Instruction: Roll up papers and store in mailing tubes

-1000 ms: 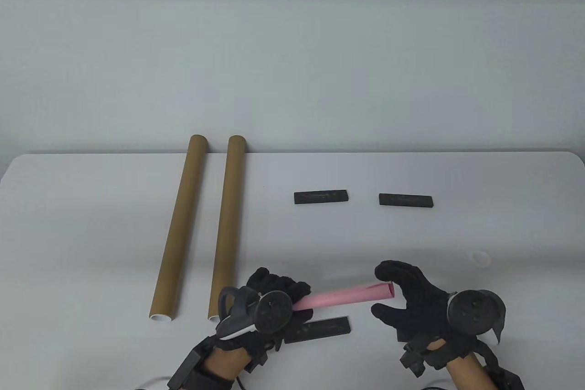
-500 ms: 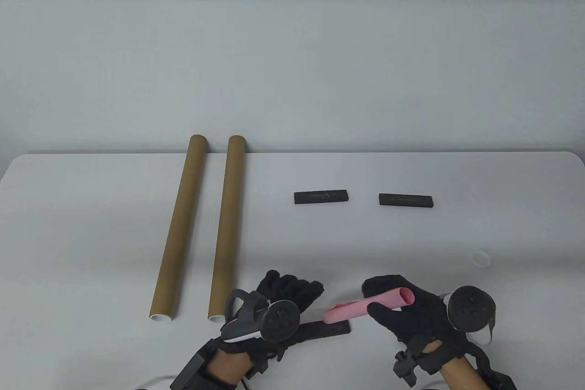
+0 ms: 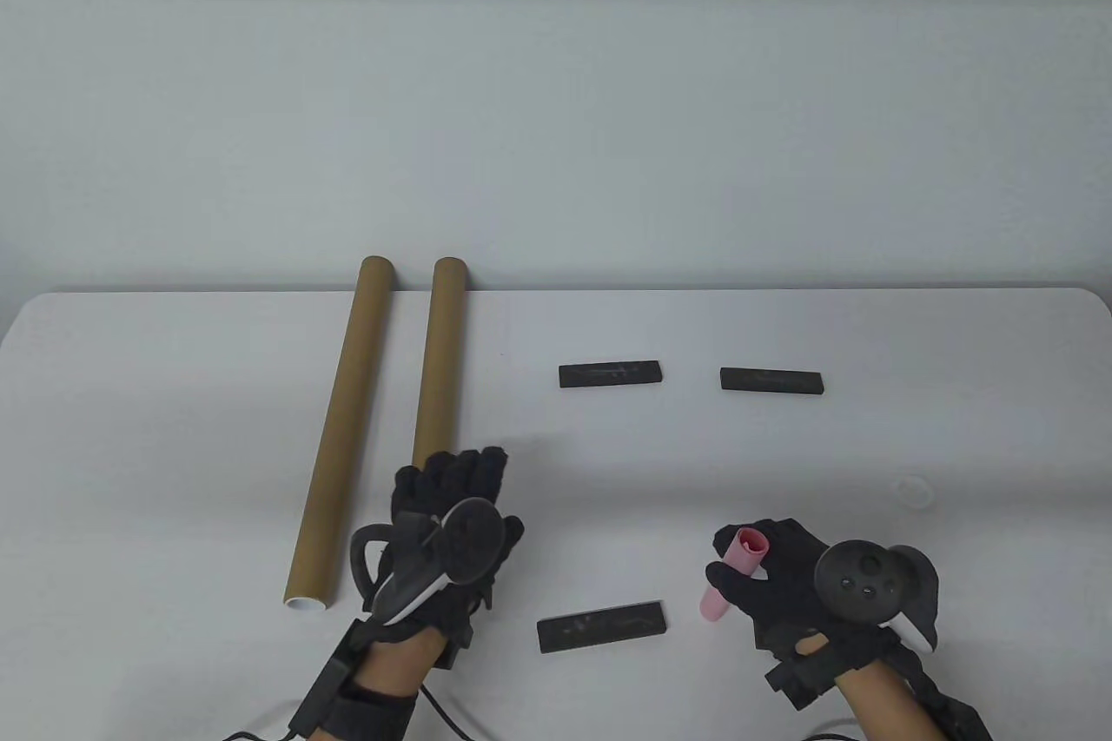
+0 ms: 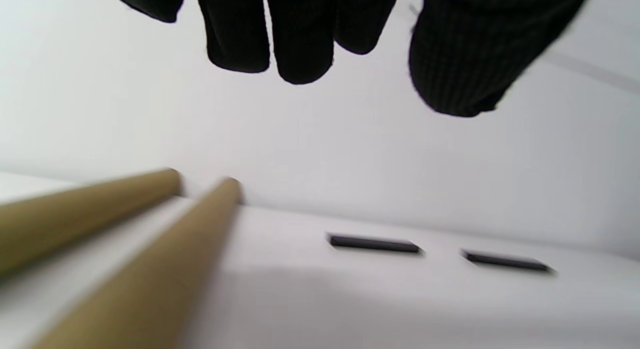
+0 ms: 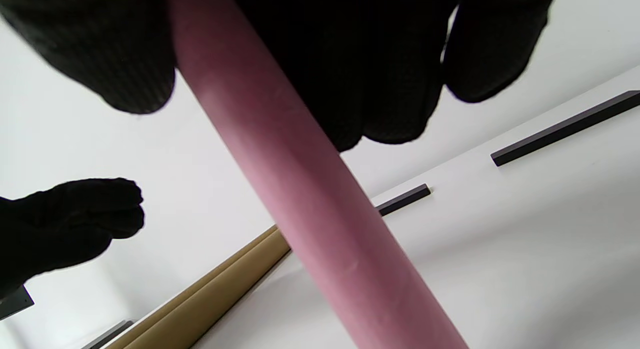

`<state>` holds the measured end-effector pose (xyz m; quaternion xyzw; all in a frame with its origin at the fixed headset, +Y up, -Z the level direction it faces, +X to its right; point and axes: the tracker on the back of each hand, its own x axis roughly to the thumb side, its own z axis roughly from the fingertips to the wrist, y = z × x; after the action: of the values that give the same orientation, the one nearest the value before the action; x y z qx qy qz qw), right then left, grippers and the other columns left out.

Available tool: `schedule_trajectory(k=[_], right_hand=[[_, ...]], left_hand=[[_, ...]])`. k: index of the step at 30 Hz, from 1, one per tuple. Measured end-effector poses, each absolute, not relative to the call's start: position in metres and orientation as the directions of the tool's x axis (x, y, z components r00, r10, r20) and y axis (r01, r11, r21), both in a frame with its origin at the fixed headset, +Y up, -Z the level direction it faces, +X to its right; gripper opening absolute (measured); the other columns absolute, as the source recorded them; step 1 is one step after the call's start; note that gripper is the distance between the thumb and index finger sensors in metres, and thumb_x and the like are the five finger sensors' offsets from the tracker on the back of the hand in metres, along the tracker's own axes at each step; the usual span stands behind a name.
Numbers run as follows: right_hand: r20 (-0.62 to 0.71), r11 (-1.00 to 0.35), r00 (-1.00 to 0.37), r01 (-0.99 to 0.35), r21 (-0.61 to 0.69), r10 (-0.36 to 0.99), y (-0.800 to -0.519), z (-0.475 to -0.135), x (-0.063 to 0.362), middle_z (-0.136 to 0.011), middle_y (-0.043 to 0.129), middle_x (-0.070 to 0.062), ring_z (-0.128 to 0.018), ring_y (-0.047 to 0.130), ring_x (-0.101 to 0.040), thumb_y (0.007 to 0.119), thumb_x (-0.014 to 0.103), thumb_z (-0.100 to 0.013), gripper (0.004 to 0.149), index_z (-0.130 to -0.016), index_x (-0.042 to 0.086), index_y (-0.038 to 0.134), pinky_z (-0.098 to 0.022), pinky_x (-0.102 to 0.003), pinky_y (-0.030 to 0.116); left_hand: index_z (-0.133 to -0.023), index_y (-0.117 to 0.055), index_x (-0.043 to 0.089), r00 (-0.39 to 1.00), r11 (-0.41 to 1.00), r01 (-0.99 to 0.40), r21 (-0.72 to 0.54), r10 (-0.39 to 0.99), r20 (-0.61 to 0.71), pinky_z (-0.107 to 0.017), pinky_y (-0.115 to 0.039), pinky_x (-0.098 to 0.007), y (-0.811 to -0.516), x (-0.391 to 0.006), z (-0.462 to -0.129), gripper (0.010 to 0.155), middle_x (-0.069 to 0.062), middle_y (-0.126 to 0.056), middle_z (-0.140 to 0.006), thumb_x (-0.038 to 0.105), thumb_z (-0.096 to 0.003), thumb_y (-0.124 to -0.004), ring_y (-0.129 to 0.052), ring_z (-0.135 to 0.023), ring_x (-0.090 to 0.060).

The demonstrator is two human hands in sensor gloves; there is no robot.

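Two hands work at the near edge of the table (image 3: 782,446). The right hand (image 3: 782,585) has its fingers and thumb curled round a pink roll (image 3: 734,572) of paper. The roll stands steeply tilted, upper open end toward the camera, lower end pointing down at the table; whether that end touches the surface cannot be told. The grip sits on the upper part of the roll, so most of its length hangs below the fingers, as the right wrist view confirms. Judged purpose: a closed grip prevents the paper from unrolling, and the free lower end is available as the leading end for insertion.

The left hand (image 3: 447,528) holds nothing. Its fingers (image 4: 300,44) are extended and relaxed, and it hovers over the near portion of the right tube (image 3: 439,359), well apart from the roll. Contact with the tube cannot be confirmed. Judged purpose: to take up this tube so that its opening can be presented to the roll.

One black bar (image 3: 601,625) lies flat between the hands, just beside the roll's lower end.

Farther out, the left tube (image 3: 339,428) lies beside the right tube, near-parallel and apart. Both run away from the person, near openings accessible.

Two more bars (image 3: 610,373) (image 3: 771,380) lie at mid-table. A small white ring (image 3: 914,491) lies beyond the right hand.
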<state>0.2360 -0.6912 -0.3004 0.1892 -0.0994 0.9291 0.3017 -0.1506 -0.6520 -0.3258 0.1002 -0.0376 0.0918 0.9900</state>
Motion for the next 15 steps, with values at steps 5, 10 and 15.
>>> schedule_trajectory(k=[5, 10, 15], right_hand=[[0.436, -0.787, -0.747, -0.603, -0.130, 0.501, -0.682, -0.294, 0.236, -0.075, 0.099, -0.012, -0.073, 0.097, -0.043, 0.085, 0.058, -0.047, 0.059, -0.083, 0.013, 0.092, -0.058, -0.065, 0.077], [0.452, -0.783, -0.752, -0.599, -0.167, 0.479, -0.677, -0.289, 0.237, -0.075, 0.099, -0.012, -0.073, 0.097, -0.043, 0.084, 0.058, -0.047, 0.059, -0.083, 0.012, 0.092, -0.058, -0.065, 0.077], [0.468, -0.758, -0.724, -0.633, -0.157, 0.508, -0.674, -0.286, 0.236, -0.075, 0.099, -0.012, -0.073, 0.097, -0.043, 0.084, 0.058, -0.047, 0.059, -0.083, 0.012, 0.092, -0.057, -0.066, 0.077]], left_hand=[[-0.107, -0.053, 0.031, 0.965, 0.970, -0.146, 0.195, 0.183, -0.187, -0.079, -0.054, -0.061, -0.637, -0.203, -0.340, 0.083, -0.004, -0.068, -0.110, 0.058, -0.0366, -0.088, -0.072, -0.106, -0.036], [-0.109, -0.048, 0.030, 0.910, 0.988, -0.152, -0.018, 0.133, -0.393, -0.080, -0.052, -0.061, -0.658, -0.252, -0.370, 0.089, -0.005, -0.063, -0.112, 0.061, -0.0357, -0.087, -0.068, -0.108, -0.037], [-0.111, -0.040, 0.025, 0.855, 0.918, -0.270, -0.291, 0.089, -0.511, -0.079, -0.049, -0.063, -0.689, -0.280, -0.412, 0.097, -0.010, -0.055, -0.114, 0.066, -0.0344, -0.083, -0.060, -0.109, -0.041]])
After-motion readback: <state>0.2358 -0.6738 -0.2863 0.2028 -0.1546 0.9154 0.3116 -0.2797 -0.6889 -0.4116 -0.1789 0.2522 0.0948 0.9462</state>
